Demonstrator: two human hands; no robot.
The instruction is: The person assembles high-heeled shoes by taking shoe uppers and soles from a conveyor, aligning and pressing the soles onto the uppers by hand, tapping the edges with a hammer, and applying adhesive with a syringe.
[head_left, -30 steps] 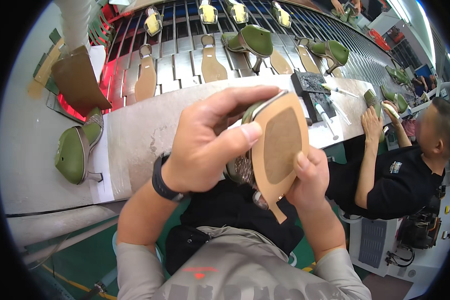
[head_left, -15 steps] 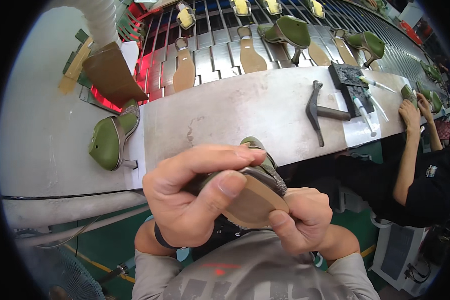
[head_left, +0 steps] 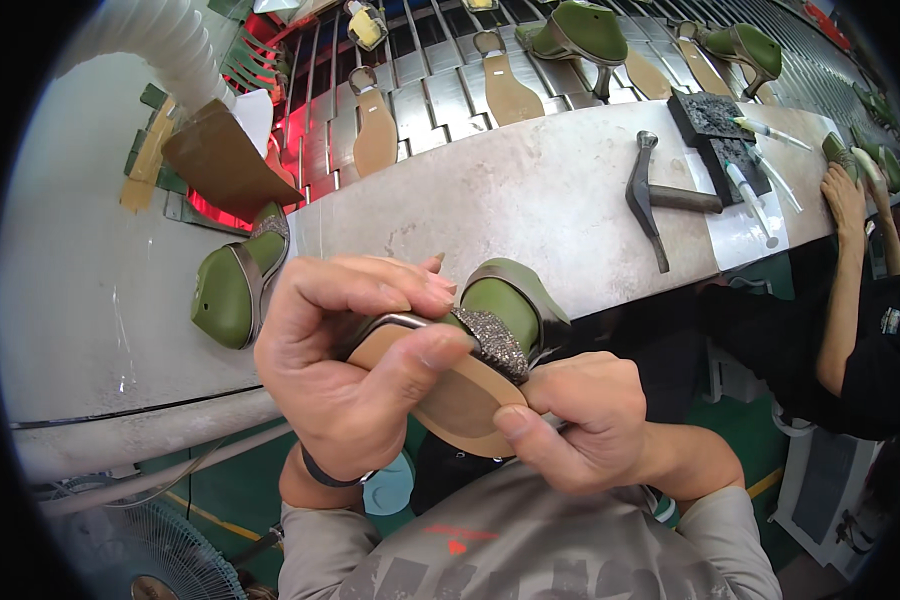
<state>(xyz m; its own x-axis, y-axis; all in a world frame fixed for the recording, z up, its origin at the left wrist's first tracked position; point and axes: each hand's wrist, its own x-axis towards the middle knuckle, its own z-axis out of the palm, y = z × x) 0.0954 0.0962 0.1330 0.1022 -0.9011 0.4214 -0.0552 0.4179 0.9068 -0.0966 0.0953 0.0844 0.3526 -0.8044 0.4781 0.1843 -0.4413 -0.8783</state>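
Close to my body I hold a shoe on a green last [head_left: 500,300], with a glittery strap [head_left: 497,340] and a tan sole [head_left: 465,410] turned up towards me. My left hand [head_left: 345,350] is closed around the shoe's left side, its thumb flat on the sole and its fingers over the far edge. My right hand [head_left: 585,420] pinches the right end of the sole's edge between thumb and forefinger. To the left, another shoe on a green last [head_left: 228,295] lies on the table, partly behind my left hand.
A hammer [head_left: 655,197] rests on the bench [head_left: 450,220] near a dark block [head_left: 710,120] and several syringes [head_left: 755,205]. Tan soles [head_left: 375,130] and more green shoes [head_left: 585,35] lie on the slatted conveyor. At right, a co-worker's hands [head_left: 850,195] handle a green shoe.
The shoe in my hands has tilted, bringing more of its green last and glittery strap into sight. Both hands have shifted slightly left and still grip it. The whole view has turned a little.
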